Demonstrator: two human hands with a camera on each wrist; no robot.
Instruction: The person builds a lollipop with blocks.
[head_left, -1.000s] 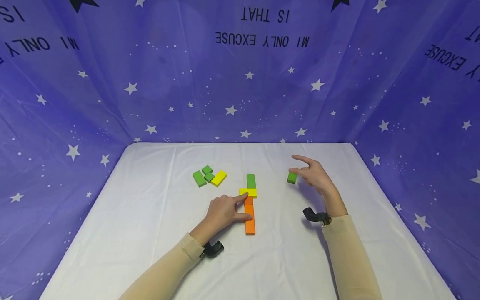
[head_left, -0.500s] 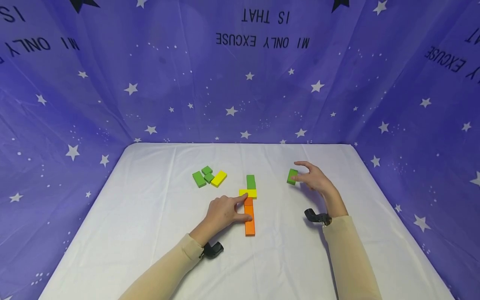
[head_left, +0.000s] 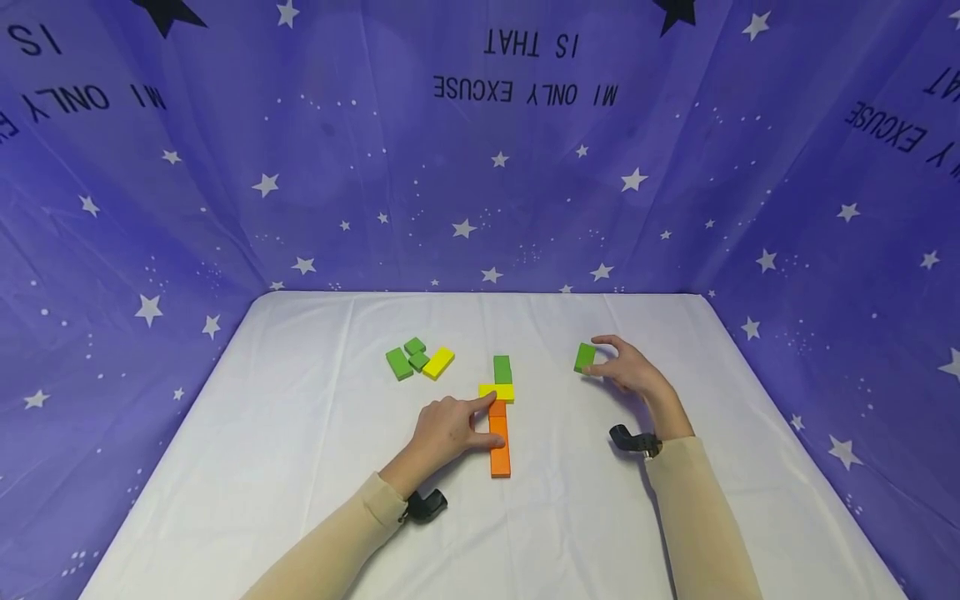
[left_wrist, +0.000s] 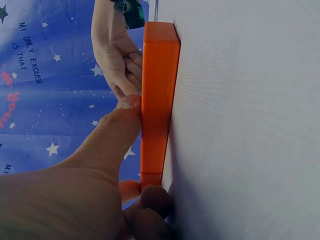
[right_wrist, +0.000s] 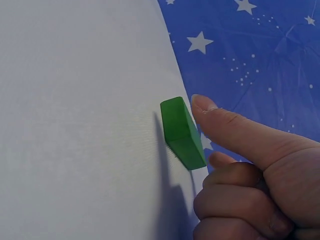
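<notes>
In the head view a line of blocks lies mid-table: a green block (head_left: 502,369), a yellow crosswise block (head_left: 506,394), a small orange block (head_left: 497,408) and a long orange block (head_left: 500,462). My left hand (head_left: 444,432) rests its index fingertip on the yellow block and its thumb on the long orange one. The left wrist view shows that thumb on the long block (left_wrist: 157,100), other fingers bent beside the small one. To the right, my right hand (head_left: 632,367) has thumb and index finger spread around another green block (head_left: 584,357); the right wrist view shows its thumb tip close over it.
Left of the line, further back, lie a green block (head_left: 399,364), two small green blocks and a yellow block (head_left: 438,363). A white cloth (head_left: 315,392) covers the table. Purple star-printed curtains (head_left: 420,183) enclose its back and sides.
My right hand has come down and slightly toward me, with its thumb shifting to the green block's near end. The left hand keeps its place. The head view tilts up slightly.
</notes>
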